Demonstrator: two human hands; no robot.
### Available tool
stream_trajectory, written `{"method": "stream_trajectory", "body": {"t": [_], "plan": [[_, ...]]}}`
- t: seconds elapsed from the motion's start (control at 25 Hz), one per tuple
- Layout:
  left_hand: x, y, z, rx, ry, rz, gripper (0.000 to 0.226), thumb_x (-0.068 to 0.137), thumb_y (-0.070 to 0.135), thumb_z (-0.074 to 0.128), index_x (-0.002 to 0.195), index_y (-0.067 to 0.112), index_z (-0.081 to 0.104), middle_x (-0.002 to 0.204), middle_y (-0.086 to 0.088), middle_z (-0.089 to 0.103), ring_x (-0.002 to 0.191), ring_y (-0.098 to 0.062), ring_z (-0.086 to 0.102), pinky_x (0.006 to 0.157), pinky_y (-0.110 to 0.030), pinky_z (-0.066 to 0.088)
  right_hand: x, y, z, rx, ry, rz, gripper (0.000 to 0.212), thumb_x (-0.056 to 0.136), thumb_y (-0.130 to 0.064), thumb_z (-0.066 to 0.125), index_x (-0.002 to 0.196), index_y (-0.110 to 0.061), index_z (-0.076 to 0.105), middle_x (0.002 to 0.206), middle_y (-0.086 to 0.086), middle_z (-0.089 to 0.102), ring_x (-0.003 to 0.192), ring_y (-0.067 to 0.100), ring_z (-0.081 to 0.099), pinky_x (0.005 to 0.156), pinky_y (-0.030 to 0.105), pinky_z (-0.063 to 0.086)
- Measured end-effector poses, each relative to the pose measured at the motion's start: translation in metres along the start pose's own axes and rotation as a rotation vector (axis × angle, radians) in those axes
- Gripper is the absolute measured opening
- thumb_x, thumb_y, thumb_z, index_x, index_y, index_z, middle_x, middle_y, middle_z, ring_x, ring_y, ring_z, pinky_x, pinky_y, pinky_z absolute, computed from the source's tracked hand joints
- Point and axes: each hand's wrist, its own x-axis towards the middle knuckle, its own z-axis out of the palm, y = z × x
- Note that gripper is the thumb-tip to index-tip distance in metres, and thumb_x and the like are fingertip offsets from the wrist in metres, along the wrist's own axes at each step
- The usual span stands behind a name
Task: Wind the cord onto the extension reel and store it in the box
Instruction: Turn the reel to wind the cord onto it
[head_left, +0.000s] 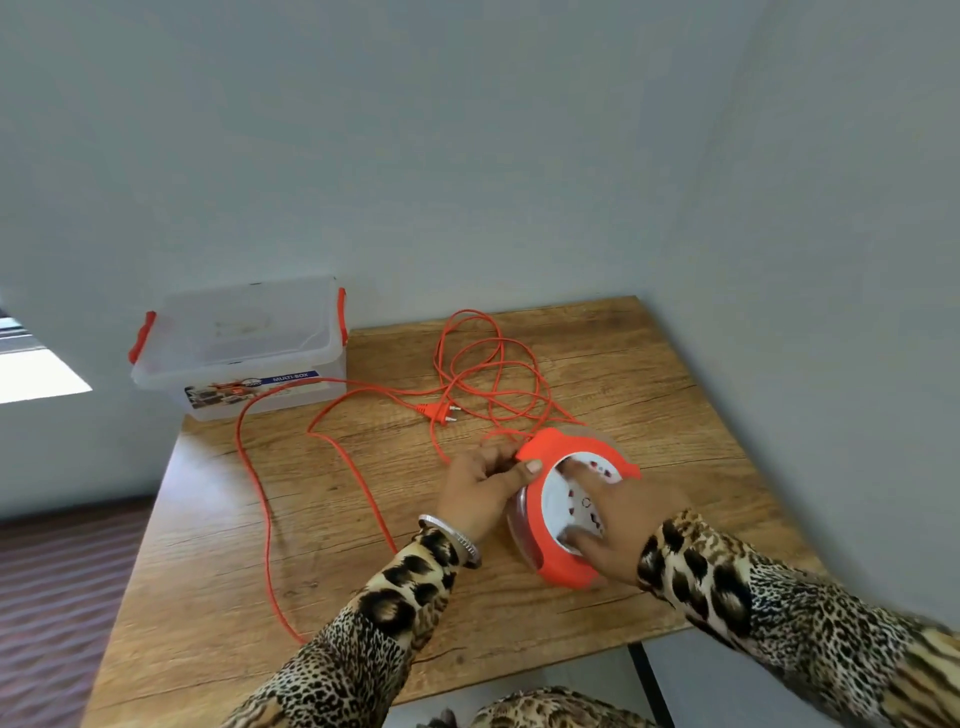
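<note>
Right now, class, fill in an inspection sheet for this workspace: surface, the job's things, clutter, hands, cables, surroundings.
Surface: wooden table, grain visible, set in a wall corner.
Job's things: orange and white extension reel lying flat at near right; clear box with orange latches at the far left corner, lid on.
Clutter: nothing seen.
Hands: left hand grips the reel's orange rim; right hand rests flat on the white socket face.
Cables: orange cord mostly unwound, looped loosely across the table, one loop hanging over the near edge; plug lies free mid-table.
Surroundings: pale walls behind and right; striped floor at left.
</note>
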Motion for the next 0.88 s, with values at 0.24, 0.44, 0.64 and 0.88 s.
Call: {"method": "stream_trajectory", "body": {"t": [0.24, 0.44, 0.64, 0.88], "plan": [[-0.011, -0.016, 0.044, -0.153, 0.197, 0.03, 0.027, 0.078, 0.006, 0.075, 0.104, 0.008, 0.068, 0.081, -0.008, 0.068, 0.068, -0.016, 0.06, 0.063, -0.03, 0.051, 0.009, 0.002, 0.011, 1.072, 0.081, 0.819, 0.075, 0.072, -0.058, 0.067, 0.132, -0.019, 0.046, 0.125, 0.011, 0.059, 0.101, 0.027, 0.063, 0.084, 0.038, 0.053], [-0.019, -0.019, 0.07, 0.014, 0.114, 0.203, 0.029, 0.074, 0.021, 0.078, 0.101, 0.024, 0.069, 0.075, 0.001, 0.07, 0.073, -0.013, 0.069, 0.069, -0.036, 0.057, 0.004, 0.028, 0.002, 1.478, -0.062, 1.074, 0.043, 0.076, -0.044, 0.067, 0.104, -0.013, 0.059, 0.081, 0.012, 0.066, 0.026, 0.009, 0.048, 0.03, 0.013, 0.032], [-0.02, -0.028, 0.043, 0.464, 0.16, 0.425, 0.037, 0.079, 0.04, 0.072, 0.112, 0.031, 0.061, 0.116, 0.006, 0.061, 0.106, -0.01, 0.06, 0.09, -0.039, 0.052, 0.002, 0.073, -0.01, 1.198, 0.03, 0.929, 0.056, 0.072, -0.045, 0.068, 0.122, -0.02, 0.058, 0.092, 0.008, 0.066, 0.05, 0.014, 0.06, 0.039, 0.018, 0.041], [0.01, -0.04, -0.05, 1.029, 0.548, -0.31, 0.082, 0.075, 0.04, 0.071, 0.137, 0.002, 0.033, 0.142, -0.023, 0.038, 0.13, -0.038, 0.039, 0.107, -0.045, 0.034, 0.01, 0.113, -0.009, 1.064, 0.083, 0.924, 0.071, 0.069, -0.042, 0.074, 0.132, -0.02, 0.051, 0.119, 0.013, 0.061, 0.086, 0.029, 0.065, 0.071, 0.036, 0.052]]}}
